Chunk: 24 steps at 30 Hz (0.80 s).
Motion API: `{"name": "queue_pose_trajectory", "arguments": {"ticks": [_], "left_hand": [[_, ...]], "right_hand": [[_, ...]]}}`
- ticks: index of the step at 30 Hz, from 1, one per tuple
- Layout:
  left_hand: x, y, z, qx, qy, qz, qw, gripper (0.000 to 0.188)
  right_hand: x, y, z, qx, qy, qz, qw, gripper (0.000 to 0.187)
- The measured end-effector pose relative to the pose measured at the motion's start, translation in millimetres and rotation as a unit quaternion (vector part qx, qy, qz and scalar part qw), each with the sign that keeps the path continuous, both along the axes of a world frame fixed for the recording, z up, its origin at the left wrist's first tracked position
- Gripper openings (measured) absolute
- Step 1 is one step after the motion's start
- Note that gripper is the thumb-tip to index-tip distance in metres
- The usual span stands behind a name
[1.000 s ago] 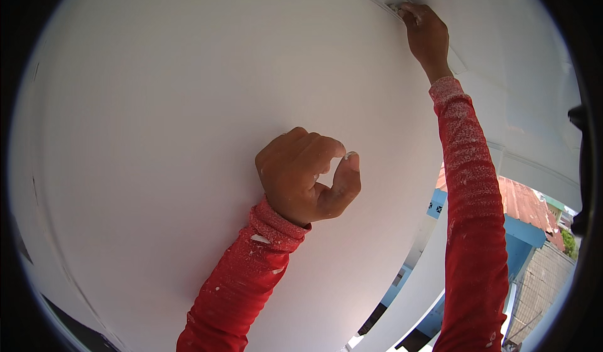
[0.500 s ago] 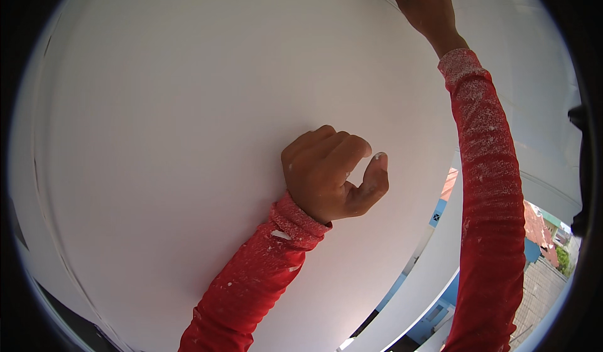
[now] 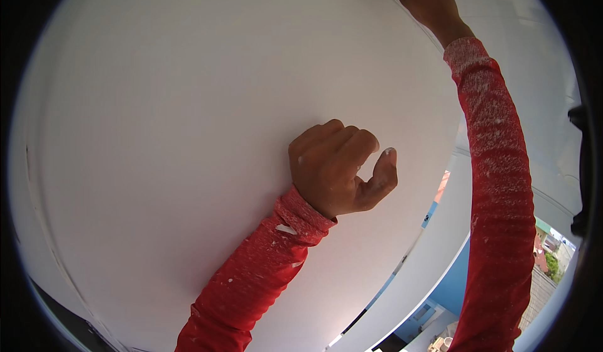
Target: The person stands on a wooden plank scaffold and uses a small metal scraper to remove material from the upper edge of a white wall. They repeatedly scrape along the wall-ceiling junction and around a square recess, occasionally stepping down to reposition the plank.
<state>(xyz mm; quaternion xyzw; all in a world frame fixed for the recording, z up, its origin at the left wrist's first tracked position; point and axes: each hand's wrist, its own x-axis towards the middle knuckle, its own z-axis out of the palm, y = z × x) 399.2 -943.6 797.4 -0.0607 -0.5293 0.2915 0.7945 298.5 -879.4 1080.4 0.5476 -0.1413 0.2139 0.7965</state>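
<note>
While the left hand curls loosely before the broad white panel, thumb and forefinger parted in an empty C, its dusty red sleeve slants up from the lower edge; farther right, the right hand reaches up to the panel's upper right edge, fingertips cropped by the frame, so its grip cannot be told; compared with one second earlier, both hands appear farther right, the right one higher.

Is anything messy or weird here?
Yes: the right sleeve is dusted with white specks, and the left sleeve has a white patch near its cuff. The left hand has a white dab on its thumb too. White stands out oddly against the red cloth.
</note>
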Motion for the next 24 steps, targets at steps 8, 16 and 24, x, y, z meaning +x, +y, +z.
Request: {"name": "queue_pose_trajectory", "arguments": {"ticks": [8, 16, 24], "left_hand": [[2, -1, -1, 0.013, -0.009, 0.004, 1.000, 0.017], [4, 2, -1, 0.021, -0.016, 0.008, 1.000, 0.014], [5, 2, 0, 0.015, -0.017, 0.011, 1.000, 0.013]], "right_hand": [[-21, -1, 1, -0.009, -0.058, -0.072, 0.996, 0.018], [-98, -17, 7, -0.029, -0.129, -0.114, 0.985, 0.019], [-80, -6, -1, 0.017, -0.114, -0.045, 0.992, 0.018]]}}
